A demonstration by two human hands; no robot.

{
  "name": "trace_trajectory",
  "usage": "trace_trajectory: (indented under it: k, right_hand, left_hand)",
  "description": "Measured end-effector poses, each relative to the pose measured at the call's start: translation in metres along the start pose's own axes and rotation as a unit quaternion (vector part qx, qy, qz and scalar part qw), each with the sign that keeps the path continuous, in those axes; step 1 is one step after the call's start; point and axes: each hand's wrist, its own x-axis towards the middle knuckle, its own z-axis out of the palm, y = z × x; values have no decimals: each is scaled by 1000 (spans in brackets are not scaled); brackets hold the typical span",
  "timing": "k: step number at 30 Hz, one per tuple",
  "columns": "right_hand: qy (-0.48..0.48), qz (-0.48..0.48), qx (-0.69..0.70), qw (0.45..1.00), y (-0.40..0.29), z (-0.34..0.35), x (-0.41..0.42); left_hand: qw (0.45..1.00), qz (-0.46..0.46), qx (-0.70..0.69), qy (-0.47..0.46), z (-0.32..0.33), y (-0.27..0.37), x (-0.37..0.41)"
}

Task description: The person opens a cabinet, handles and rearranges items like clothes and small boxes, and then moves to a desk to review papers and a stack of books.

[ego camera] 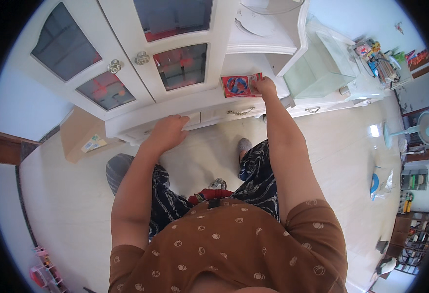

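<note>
A flat red packet (pixel 235 86) with a blue printed picture lies on the lower ledge of the white cabinet (pixel 214 96), in the open bay right of the glazed doors. My right hand (pixel 266 88) grips the packet's right end, fingers over its edge. My left hand (pixel 168 133) hangs empty in front of the cabinet's left drawer, thumb apart from the fingers. Whether it touches the drawer front, I cannot tell. A drawer with an ornate metal handle (pixel 241 111) runs just below the packet.
Round metal knobs (pixel 115 66) stick out from the cabinet doors. A glass tank (pixel 319 78) stands right of the bay, with piled papers (pixel 383 69) beyond. On the floor are a cardboard box (pixel 82 135) at left and a plastic bag (pixel 383 183) at right. A fan (pixel 427 128) stands far right.
</note>
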Motion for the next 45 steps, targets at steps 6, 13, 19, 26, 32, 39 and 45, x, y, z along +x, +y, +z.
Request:
trace_trajectory:
  k: [6,13,19,26,32,39,45]
  right_hand:
    - [35,-296,224,928,52,-10,30]
    - [-84,-442,85,889,-51,-97,-107]
    - [-175,-410,4,895,-91,-121,-163]
    - [-137,-345,313,875,-34,-100,-136]
    - [-236,-234,394,857,-16,-58,-100]
    - [-208,-192,377,882,7,0,-44]
    - [-92,-256,310,911,-8,-5,-63]
  left_hand:
    - [999,53,-10,6,0,4,63]
    - [951,36,-275,138,35,14,99]
    - [827,24,-562,-5,57,40,138]
    - [788,-4,-616,23,68,57,163]
    - [840,0,-529,119,84,54,191]
    - [881,-109,-391,244,134,47,220]
    - [872,-81,-390,284,143,45,223]
